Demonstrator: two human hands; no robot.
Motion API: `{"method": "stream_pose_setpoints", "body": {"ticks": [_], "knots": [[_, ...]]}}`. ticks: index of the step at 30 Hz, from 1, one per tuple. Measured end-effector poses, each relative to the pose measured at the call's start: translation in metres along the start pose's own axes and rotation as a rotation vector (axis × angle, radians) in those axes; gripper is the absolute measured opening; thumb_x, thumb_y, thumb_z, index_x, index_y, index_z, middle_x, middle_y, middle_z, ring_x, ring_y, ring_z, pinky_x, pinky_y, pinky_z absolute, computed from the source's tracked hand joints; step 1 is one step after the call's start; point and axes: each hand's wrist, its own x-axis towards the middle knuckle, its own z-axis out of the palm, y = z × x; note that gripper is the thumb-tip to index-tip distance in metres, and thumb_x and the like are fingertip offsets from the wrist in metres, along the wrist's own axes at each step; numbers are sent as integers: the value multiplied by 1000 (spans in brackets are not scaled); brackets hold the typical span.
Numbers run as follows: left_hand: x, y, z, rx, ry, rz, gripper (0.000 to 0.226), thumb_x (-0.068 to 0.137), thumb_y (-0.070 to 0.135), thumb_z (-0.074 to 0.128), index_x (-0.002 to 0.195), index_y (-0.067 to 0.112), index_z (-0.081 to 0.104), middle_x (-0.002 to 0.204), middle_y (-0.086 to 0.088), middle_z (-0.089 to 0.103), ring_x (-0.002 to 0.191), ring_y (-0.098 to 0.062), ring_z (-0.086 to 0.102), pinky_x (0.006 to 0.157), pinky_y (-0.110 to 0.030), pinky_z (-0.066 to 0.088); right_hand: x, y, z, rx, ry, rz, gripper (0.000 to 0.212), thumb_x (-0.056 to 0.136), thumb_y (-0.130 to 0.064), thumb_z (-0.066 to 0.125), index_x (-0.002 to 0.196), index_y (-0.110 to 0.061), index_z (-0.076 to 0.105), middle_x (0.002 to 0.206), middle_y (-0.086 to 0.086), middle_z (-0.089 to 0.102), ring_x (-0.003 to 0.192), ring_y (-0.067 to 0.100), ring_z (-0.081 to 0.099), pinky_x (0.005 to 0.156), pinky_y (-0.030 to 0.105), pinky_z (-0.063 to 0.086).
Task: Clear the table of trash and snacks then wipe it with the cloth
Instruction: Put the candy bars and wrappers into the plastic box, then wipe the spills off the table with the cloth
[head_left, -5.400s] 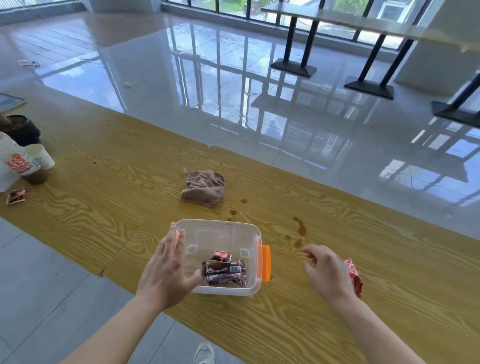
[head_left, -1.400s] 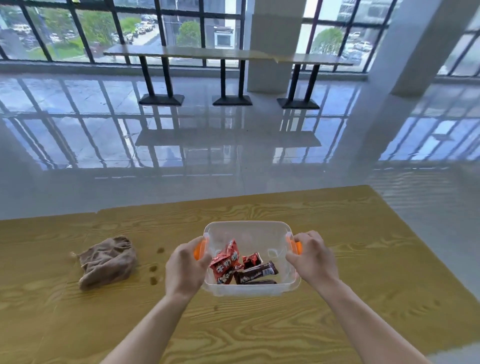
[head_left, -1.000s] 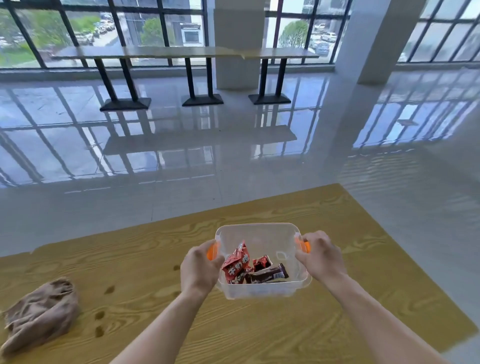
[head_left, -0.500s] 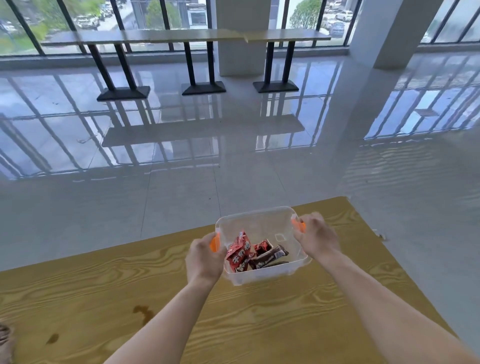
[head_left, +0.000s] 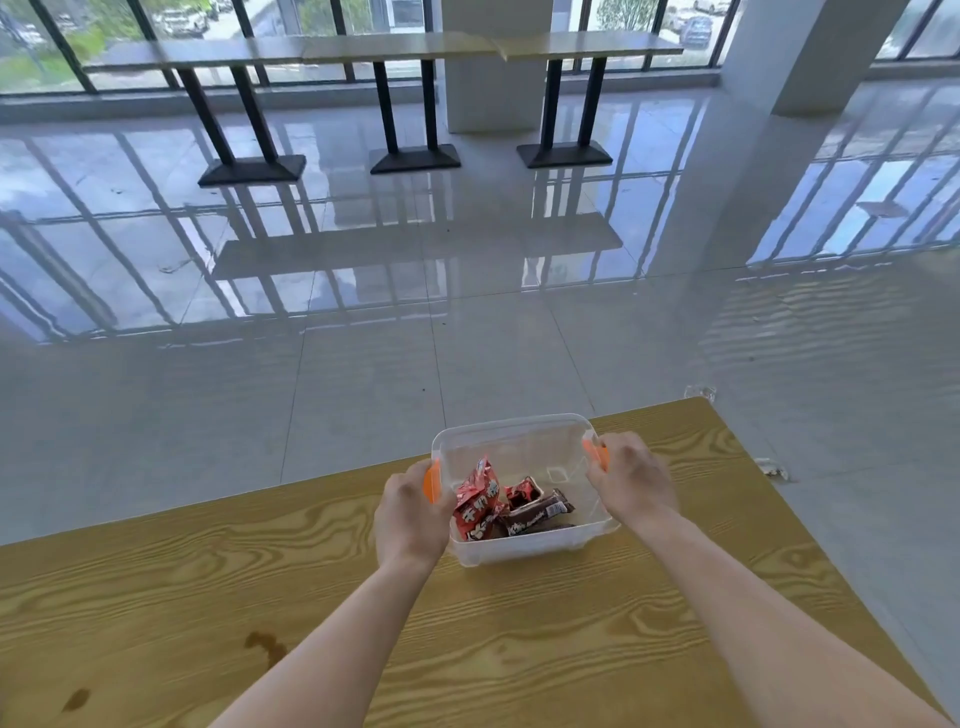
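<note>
The box (head_left: 524, 480) of snacks (head_left: 498, 506) sits near the table's (head_left: 545, 649) far edge, long axis running left to right. The left hand (head_left: 410, 512) and right hand (head_left: 628, 480) grip its orange end handles, equally near.

Left hand (head_left: 410, 514) covers most of clear container's (head_left: 524, 545) left orange latch (head_left: 431, 480); print on snack wrappers (head_left: 480, 504) inside container unreadable.

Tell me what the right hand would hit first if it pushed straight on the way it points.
The right hand already grips the clear box by its orange latch. Beyond the box, nothing stands before the table's far edge, though depth is uncertain.
</note>
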Motion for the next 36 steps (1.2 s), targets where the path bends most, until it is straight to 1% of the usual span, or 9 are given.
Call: {"method": "stream_pose_setpoints", "body": {"ticks": [3, 6, 9, 12, 16, 22, 26, 30, 36], "knots": [[-2, -1, 1, -2, -18, -13, 49, 89, 40, 64, 134, 23, 52, 116, -6, 62, 91, -17, 53, 75, -34, 43, -2, -2, -2, 22, -41, 14, 37, 103, -41, 39, 104, -12, 62, 105, 10, 60, 83, 28, 58, 75, 38, 44], [-4, -1, -2, 23, -37, -22, 56, 91, 47, 57, 137, 18, 43, 124, -9, 57, 101, -26, 57, 73, -37, 43, -6, -6, -6, 15, -50, 10, 29, 97, -31, 53, 117, -11, 55, 112, 10, 57, 92, 29, 58, 78, 38, 44], [-9, -2, -10, 69, -58, 8, 62, 93, 51, 51, 143, 19, 35, 137, -10, 49, 112, -26, 55, 74, -36, 42, -12, -11, -10, -22, 11, -49, 33, 88, -21, 63, 118, -8, 55, 112, 12, 57, 100, 29, 54, 85, 35, 42], [-16, -1, -21, 168, -65, 91, 66, 92, 53, 45, 148, 21, 29, 144, -6, 44, 121, -24, 52, 82, -38, 48, -20, -19, -13, -53, 37, -102, 32, 86, -18, 62, 116, -8, 58, 114, 12, 59, 104, 28, 51, 90, 34, 43], [-28, 0, -40, 316, -44, 215, 68, 92, 55, 43, 148, 20, 28, 144, -3, 44, 128, -22, 46, 89, -40, 50, -35, -33, -19, -47, 19, -148, 41, 87, -22, 64, 125, -9, 55, 122, 11, 57, 112, 28, 49, 94, 35, 43], [-58, -12, -77, 433, 2, 318, 66, 91, 49, 47, 147, 20, 26, 143, -6, 44, 129, -24, 45, 89, -43, 51, -72, -71, -25, -21, 30, -285, 38, 88, -26, 63, 123, -12, 56, 125, 9, 58, 116, 27, 51, 98, 35, 43], [-83, -31, -107, 528, 87, 353, 68, 91, 48, 47, 148, 18, 28, 149, -11, 39, 138, -28, 37, 102, -45, 44, -96, -108, -21, 24, 6, -402, 42, 87, -31, 67, 123, -12, 57, 120, 7, 60, 110, 26, 56, 91, 35, 47], [-105, -52, -139, 603, 137, 344, 69, 90, 50, 44, 150, 20, 27, 154, -13, 32, 143, -30, 29, 109, -46, 36, -122, -147, -13, 26, -24, -503, 45, 86, -34, 68, 125, -14, 56, 121, 6, 59, 111, 28, 56, 86, 36, 48], [-133, -102, -188, 636, 174, 271, 71, 92, 54, 39, 152, 20, 22, 159, -13, 25, 147, -30, 21, 114, -48, 31, -162, -205, 12, 29, -78, -623, 55, 88, -37, 66, 138, -17, 50, 132, 3, 55, 125, 25, 49, 101, 35, 42]]}}
